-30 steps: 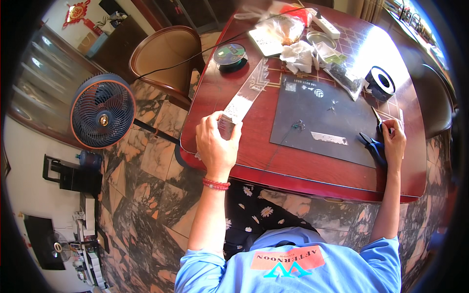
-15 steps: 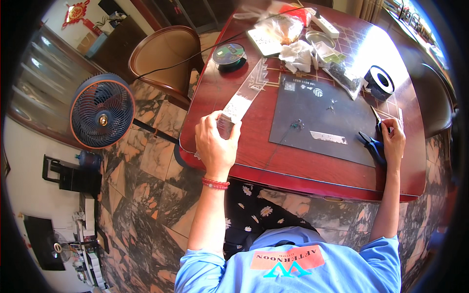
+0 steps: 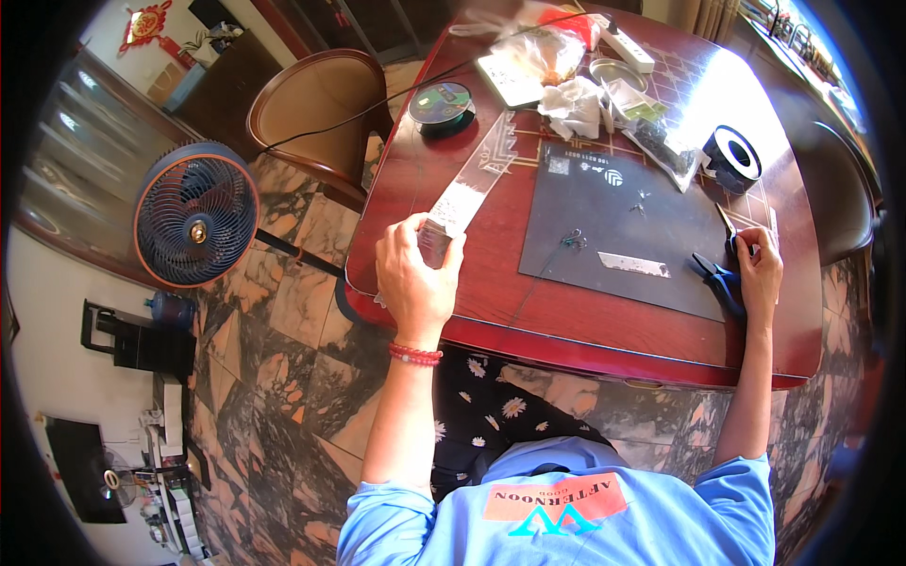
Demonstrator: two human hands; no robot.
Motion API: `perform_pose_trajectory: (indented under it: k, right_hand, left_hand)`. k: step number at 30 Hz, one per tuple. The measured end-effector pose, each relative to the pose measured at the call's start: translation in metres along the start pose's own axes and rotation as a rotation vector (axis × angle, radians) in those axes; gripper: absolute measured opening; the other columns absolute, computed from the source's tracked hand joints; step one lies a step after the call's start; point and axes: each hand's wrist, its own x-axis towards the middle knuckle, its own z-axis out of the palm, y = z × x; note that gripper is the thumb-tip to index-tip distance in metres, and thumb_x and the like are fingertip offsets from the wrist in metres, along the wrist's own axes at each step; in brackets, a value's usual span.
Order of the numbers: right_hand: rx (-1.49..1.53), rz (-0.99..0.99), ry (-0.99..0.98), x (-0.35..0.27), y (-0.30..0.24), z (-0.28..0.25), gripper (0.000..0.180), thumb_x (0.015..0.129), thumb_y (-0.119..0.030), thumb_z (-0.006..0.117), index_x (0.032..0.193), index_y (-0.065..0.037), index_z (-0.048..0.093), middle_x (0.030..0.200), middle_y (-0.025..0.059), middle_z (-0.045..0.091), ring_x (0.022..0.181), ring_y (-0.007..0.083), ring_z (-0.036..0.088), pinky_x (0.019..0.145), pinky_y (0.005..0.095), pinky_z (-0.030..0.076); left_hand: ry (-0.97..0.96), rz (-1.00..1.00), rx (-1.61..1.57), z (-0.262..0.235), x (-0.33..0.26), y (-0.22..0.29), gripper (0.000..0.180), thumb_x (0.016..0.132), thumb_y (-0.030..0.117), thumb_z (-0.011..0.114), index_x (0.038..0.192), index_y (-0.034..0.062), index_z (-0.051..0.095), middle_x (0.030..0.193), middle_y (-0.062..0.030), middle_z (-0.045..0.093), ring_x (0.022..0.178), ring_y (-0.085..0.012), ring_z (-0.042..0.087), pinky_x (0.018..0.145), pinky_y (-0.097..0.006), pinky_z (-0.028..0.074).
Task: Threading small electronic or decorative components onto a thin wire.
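Standing on marbled floor (image 3: 293,283), 1 red table (image 3: 505,203) bears blue-handled pliers (image 3: 725,289).

Worn on the head at the near side of the red table (image 3: 486,292), the left fisheye camera faces steeply down and forward across it, from fairly close above. Its wide view also takes in floor (image 3: 283,396) left of the table.

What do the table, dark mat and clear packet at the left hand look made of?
Table: probably wood, glossy varnish; reddish grain and bright glare show.
Dark mat: perhaps rubber or plastic, fairly matte; it looks thin, with little shine.
Clear packet: likely plastic film, shiny; the tabletop partly shows through.
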Motion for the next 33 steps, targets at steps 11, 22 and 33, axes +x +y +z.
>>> perform_pose_trajectory:
  k: [11,22,33]
  right_hand:
    - [0.003,-0.023,0.015,-0.001,0.004,0.001,0.006,0.089,-0.004,0.067,0.094,-0.001,0.064,0.085,0.007,0.064,0.07,0.0171,0.055,0.065,0.03,0.043]
    - [0.007,-0.028,0.019,0.0,0.003,0.002,0.006,0.089,-0.005,0.067,0.094,-0.002,0.065,0.084,0.0062,0.064,0.067,0.016,0.052,0.063,0.0299,0.043]
    - [0.016,0.032,0.29,-0.006,-0.008,-0.009,0.007,0.094,-0.011,0.067,0.096,-0.004,0.067,0.087,0.0016,0.063,0.066,0.0112,0.053,0.061,0.027,0.043]
  left_hand:
    - [0.008,0.015,-0.022,0.001,-0.001,-0.003,0.044,0.08,0.029,0.082,0.112,0.008,0.06,0.104,-0.0103,0.063,0.096,-0.0328,0.058,0.085,-0.045,0.048]
    - [0.008,0.015,-0.028,0.002,0.0,-0.003,0.044,0.08,0.028,0.082,0.112,0.0083,0.06,0.104,-0.0101,0.063,0.095,-0.0327,0.058,0.085,-0.045,0.048]
    - [0.016,0.002,-0.02,0.002,0.0,0.002,0.043,0.079,0.029,0.083,0.111,0.0089,0.062,0.105,-0.0086,0.065,0.097,-0.0314,0.06,0.085,-0.044,0.049]
